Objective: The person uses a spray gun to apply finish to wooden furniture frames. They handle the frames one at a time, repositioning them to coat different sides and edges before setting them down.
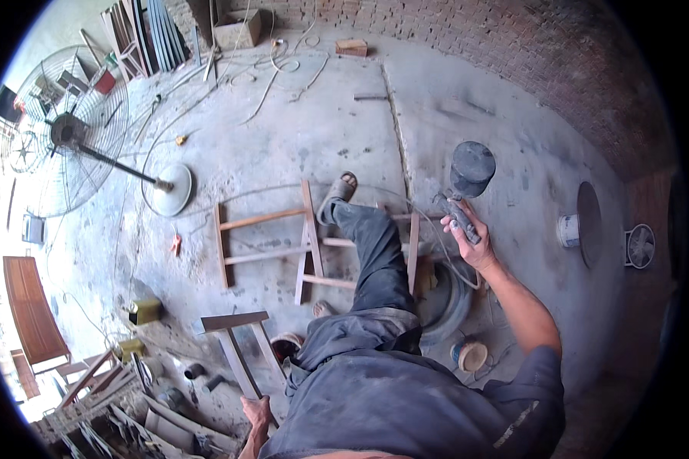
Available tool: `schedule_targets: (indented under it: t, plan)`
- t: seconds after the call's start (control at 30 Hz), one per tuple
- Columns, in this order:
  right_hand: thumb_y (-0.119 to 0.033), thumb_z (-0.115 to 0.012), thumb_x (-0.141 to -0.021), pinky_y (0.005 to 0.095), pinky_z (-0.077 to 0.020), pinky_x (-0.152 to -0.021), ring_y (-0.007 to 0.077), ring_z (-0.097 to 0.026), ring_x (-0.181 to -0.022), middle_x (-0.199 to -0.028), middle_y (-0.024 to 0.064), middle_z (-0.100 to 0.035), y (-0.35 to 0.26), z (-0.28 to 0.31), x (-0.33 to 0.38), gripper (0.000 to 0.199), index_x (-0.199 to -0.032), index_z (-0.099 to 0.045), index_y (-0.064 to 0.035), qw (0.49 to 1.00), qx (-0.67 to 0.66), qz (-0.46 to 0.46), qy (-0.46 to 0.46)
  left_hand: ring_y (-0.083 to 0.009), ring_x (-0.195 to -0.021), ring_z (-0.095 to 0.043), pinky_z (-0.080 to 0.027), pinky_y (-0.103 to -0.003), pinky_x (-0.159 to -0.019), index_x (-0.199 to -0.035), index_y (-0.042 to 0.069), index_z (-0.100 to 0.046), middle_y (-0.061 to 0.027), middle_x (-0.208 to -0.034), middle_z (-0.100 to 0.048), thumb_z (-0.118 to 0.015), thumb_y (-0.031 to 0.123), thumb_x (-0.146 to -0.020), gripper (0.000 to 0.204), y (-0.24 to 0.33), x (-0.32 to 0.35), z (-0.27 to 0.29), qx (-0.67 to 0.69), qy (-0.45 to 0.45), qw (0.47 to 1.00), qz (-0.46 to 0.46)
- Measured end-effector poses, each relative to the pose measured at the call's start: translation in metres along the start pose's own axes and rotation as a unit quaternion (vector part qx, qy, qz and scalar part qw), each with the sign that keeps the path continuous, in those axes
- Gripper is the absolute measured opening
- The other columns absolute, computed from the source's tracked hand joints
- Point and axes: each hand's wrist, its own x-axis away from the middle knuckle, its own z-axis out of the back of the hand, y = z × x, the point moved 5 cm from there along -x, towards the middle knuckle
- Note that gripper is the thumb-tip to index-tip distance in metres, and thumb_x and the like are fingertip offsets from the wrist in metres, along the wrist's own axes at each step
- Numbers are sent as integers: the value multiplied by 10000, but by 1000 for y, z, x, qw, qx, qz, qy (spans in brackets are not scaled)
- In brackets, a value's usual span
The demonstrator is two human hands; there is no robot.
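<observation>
In my right hand [467,239], out to the right above the floor, is a dark, dusty angle grinder [461,216]; my fingers are wrapped round its body and a grey cord [446,256] trails near it. At the lower left, my left hand [257,411] is closed on the lower end of a frame [238,363] with two long legs and a wide crossbar [236,321]. Narrow ladder-like frames lie on the floor around my legs: one [264,217] to the left, its rails brownish, and another [413,252] partly hidden behind my trouser leg.
A black bucket [473,168] stands beyond the grinder. A tyre-like ring [455,306] and a small pail [471,356] sit right of my legs. A large pedestal fan [69,131] stands far left. Scrap pieces [168,421] crowd the lower left. Cables [272,92] lie along the back.
</observation>
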Motion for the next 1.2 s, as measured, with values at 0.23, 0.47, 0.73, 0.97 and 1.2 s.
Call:
schedule_targets:
  t: [0.23, 0.47, 0.73, 0.97, 1.2]
  plan:
    - [-61, -570, -1000, 304, -575, -799, 145, -674, -878, -1024, 87, -720, 81, 8, -133, 446, -1443, -542, -17, 999, -9, -33, 37, -535, -962, -680, -550, -551, -866, -1151, -70, -487, -358, -954, -689, -759, 227, -684, 618, 176, -81, 15, -80, -6, 994, -75]
    - [-54, -573, -994, 315, -573, -769, 158, -693, -820, -984, 107, -744, 149, 46, -274, 437, -1425, -558, 18, 995, -18, -38, 89, -542, -967, -655, -532, -569, -860, -1087, -18, -501, -327, -981, -697, -795, 224, -645, 584, 433, -145, 4, -202, -2, 973, -108]
    - [-92, -572, -1006, 313, -560, -762, 175, -688, -804, -999, 120, -730, 178, 99, -337, 432, -1416, -552, 42, 975, -66, -99, 190, -527, -902, -662, -504, -617, -774, -1046, 14, -479, -295, -894, -694, -666, 125, -791, 334, 797, -163, -3, -245, -38, 916, -315]
    - [-26, -588, -982, 313, -559, -833, 159, -689, -885, -1014, 111, -729, 150, 142, -339, 471, -1449, -538, 18, 910, -88, -132, 382, -505, -882, -683, -539, -588, -753, -1087, 21, -475, -262, -888, -714, -669, 109, -775, 378, 1072, -155, -82, -274, -56, 809, -516]
    - [31, -519, -950, 361, -547, -913, 200, -706, -976, -1058, 139, -728, 170, 139, -342, 537, -1486, -477, 36, 818, -31, -202, 538, -524, -937, -678, -530, -609, -782, -1142, 46, -448, -288, -953, -711, -672, 138, -768, 446, 1324, -76, -222, -385, -112, 657, -638]
